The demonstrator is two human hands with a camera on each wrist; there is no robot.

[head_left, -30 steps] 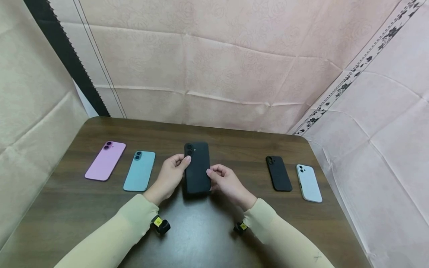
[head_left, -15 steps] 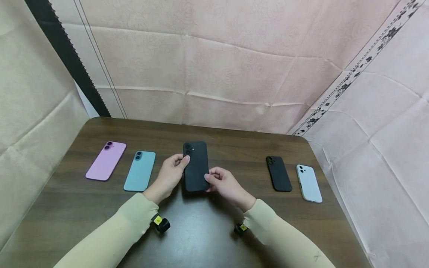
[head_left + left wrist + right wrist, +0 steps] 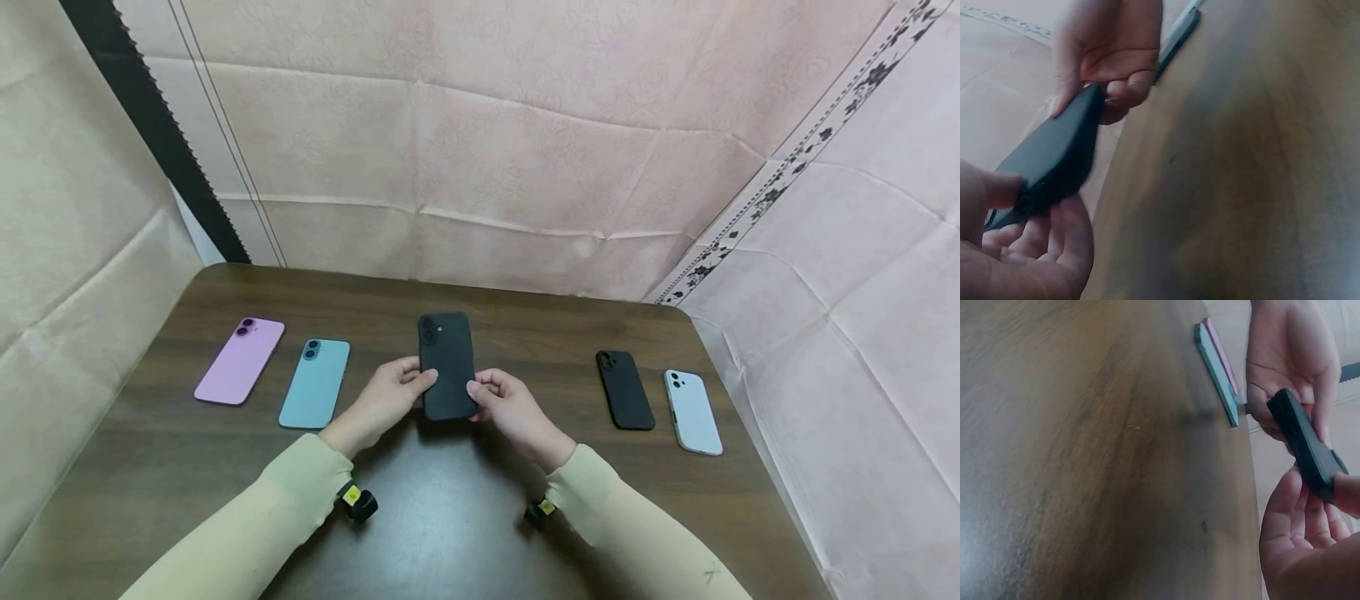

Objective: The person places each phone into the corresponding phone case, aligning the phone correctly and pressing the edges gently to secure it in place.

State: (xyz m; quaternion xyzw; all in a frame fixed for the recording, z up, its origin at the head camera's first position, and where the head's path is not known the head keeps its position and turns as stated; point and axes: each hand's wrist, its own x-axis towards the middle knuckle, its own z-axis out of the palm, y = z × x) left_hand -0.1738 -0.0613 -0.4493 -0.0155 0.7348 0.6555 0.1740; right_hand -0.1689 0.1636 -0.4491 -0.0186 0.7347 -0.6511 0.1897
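Your left hand (image 3: 382, 398) has shifted lower along the black smartphone (image 3: 450, 367), 1 unit, raised above mid-table (image 3: 427, 533). It and your right hand (image 3: 517, 414) pinch opposite edges, nearly closed. Likely step: 2-handed handling; next move calls for even grip. Flanking: 1 purple phone (image 3: 240, 361), 1 blue phone (image 3: 315, 383), 1 black phone or case (image 3: 626, 392), 1 white phone (image 3: 692, 412).

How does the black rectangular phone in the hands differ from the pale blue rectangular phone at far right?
The black rectangular phone has a dark back; the pale blue rectangular phone has a light one. The black phone is held up by the left hand and right hand, while the pale blue phone lies on the wood-grain table. Both show camera lenses near one corner.
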